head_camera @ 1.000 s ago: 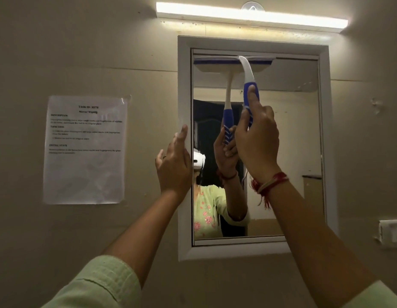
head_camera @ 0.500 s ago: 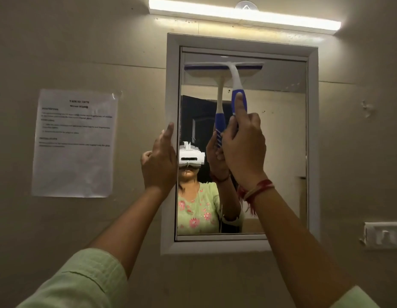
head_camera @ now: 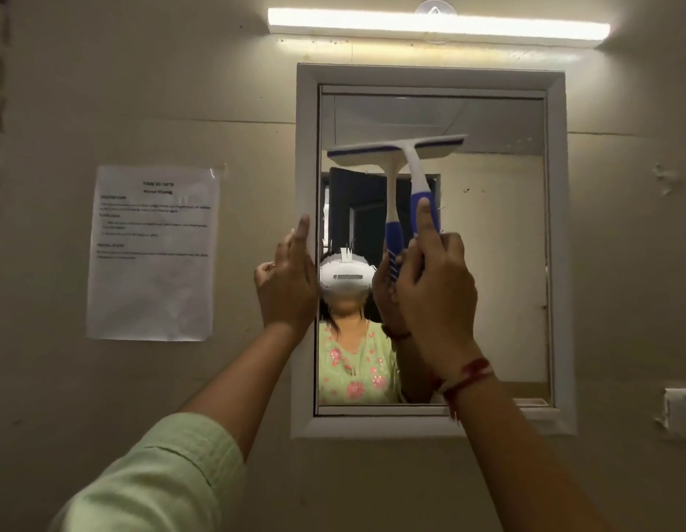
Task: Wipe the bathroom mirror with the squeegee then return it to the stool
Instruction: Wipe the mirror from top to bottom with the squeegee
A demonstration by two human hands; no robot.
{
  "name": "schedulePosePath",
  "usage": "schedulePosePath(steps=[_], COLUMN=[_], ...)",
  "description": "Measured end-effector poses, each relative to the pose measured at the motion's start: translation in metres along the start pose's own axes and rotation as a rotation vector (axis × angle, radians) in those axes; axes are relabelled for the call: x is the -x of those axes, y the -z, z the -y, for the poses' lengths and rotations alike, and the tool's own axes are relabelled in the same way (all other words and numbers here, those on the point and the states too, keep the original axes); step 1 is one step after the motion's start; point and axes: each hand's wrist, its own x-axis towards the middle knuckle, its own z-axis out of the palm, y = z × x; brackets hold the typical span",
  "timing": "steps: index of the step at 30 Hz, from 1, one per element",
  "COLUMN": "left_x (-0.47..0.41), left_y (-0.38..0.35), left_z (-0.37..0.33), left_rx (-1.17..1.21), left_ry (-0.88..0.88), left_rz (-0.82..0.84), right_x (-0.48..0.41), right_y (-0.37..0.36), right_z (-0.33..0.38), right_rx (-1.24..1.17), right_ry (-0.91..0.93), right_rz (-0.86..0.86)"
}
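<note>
The right hand [head_camera: 435, 286] is wrapped around the blue grip of the squeegee [head_camera: 410, 163], fingers curled tight on it and the forefinger laid straight up the handle. The squeegee's blade lies against the glass of the mirror [head_camera: 499, 263] in its upper half, tilted with its right end higher, spanning from near the left edge to past the middle. The left hand [head_camera: 287, 278] rests on the left side of the mirror's white frame [head_camera: 558, 240], forefinger extended upward, the other fingers loosely curled and holding nothing.

A strip light [head_camera: 437, 26] glows on the wall above the mirror. A printed sheet [head_camera: 153, 255] is stuck to the wall left of the frame; its text is too blurred to read. A white fitting [head_camera: 681, 410] at the right edge is cut off. The right hand and forearm cover the mirror's lower middle, and the lower part of the handle is hidden in the fist. A red thread band [head_camera: 468, 380] circles the right wrist.
</note>
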Motion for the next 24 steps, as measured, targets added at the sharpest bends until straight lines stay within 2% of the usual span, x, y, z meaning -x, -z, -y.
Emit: schedulePosePath(steps=[4, 11, 19, 24], left_x=[-0.001, -0.001, 0.001, 0.002], left_y=[-0.001, -0.002, -0.006, -0.007], left_z=[0.004, 0.006, 0.008, 0.009], left_rx=[0.020, 0.047, 0.130, 0.157], left_ry=[-0.015, -0.019, 0.009, 0.005], left_rz=[-0.004, -0.014, -0.036, -0.035], right_x=[0.001, 0.067, 0.024, 0.076], right_y=[-0.012, -0.019, -0.022, -0.019], right_z=[0.004, 0.000, 0.007, -0.003], right_rx=[0.017, 0.008, 0.009, 0.006], right_ry=[-0.029, -0.032, -0.035, -0.019], right_rz=[-0.017, 0.017, -0.041, -0.013])
